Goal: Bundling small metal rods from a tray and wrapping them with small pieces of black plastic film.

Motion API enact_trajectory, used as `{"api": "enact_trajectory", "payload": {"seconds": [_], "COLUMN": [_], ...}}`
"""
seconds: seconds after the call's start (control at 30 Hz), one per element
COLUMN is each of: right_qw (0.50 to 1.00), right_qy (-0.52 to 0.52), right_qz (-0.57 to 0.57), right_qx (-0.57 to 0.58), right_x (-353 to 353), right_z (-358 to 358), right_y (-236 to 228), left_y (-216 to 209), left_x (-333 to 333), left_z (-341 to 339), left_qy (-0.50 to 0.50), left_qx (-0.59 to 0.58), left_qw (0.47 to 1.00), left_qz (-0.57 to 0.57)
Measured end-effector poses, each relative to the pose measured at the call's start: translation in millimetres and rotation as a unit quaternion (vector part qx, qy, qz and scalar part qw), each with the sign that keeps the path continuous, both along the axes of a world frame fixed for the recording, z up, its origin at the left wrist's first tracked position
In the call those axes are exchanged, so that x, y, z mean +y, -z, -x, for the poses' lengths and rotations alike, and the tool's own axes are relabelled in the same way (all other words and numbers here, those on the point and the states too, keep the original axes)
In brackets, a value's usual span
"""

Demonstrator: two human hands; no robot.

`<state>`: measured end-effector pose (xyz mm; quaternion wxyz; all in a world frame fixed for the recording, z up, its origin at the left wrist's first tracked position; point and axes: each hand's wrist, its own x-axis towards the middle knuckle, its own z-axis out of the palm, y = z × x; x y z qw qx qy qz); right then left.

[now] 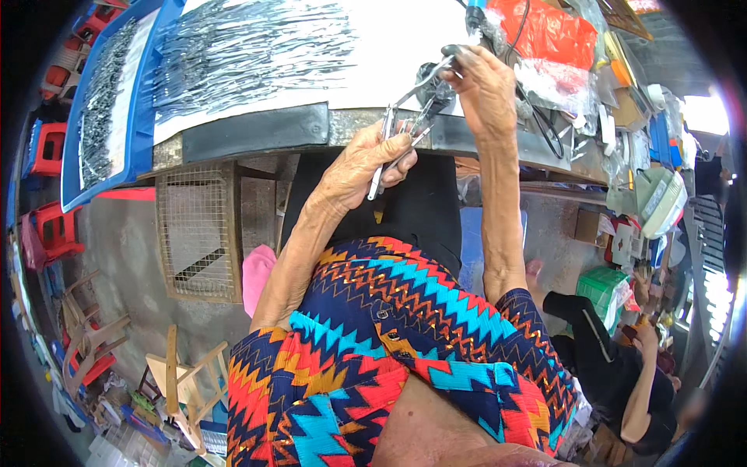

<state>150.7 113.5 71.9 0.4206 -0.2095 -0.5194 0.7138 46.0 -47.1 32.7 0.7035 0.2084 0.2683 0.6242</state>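
My left hand (372, 163) is closed around a small bunch of thin grey and silver strips (387, 121), which stick out above and below the fingers. One curved grey strand (424, 82) runs from this bunch up to my right hand (486, 89), whose thumb and fingertips pinch its end. The fingertips there look dark. A dark bundle (437, 95) shows between the two hands over the table edge; its kind cannot be made out. Many similar thin dark and silver strands (257, 58) lie in rows on the white tabletop (405, 35).
At the table's left end stands a blue tray (142, 101) with more dark strands. A blue-handled tool (473, 17), a red plastic bag (556, 35) and a black cable (551, 128) lie at the right. Beneath is a mesh-panelled wooden frame (198, 233). Another person (615, 358) sits at lower right.
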Motion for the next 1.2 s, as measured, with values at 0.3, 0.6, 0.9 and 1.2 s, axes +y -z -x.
{"api": "enact_trajectory", "payload": {"seconds": [0.3,0.6,0.9,1.2], "right_qw": [0.97,0.944,0.942,0.948], "right_qy": [0.008,-0.034,-0.013,-0.001], "right_qz": [0.197,0.269,0.279,0.278], "right_qx": [0.14,0.186,0.184,0.154], "right_x": [26.5,9.7,-9.7,-24.9], "right_z": [-49.3,-82.8,-111.0,-104.8], "right_y": [15.7,37.6,47.4,47.9], "left_y": [2.1,-26.8,-62.3,-0.2], "left_x": [8.5,51.3,62.4,71.0], "left_z": [11.9,47.1,95.8,27.8], "left_qy": [-0.004,-0.021,-0.261,-0.241], "left_qx": [-0.099,0.011,0.388,0.353], "left_qw": [0.995,0.999,0.873,0.895], "left_qz": [-0.025,-0.028,-0.139,-0.124]}}
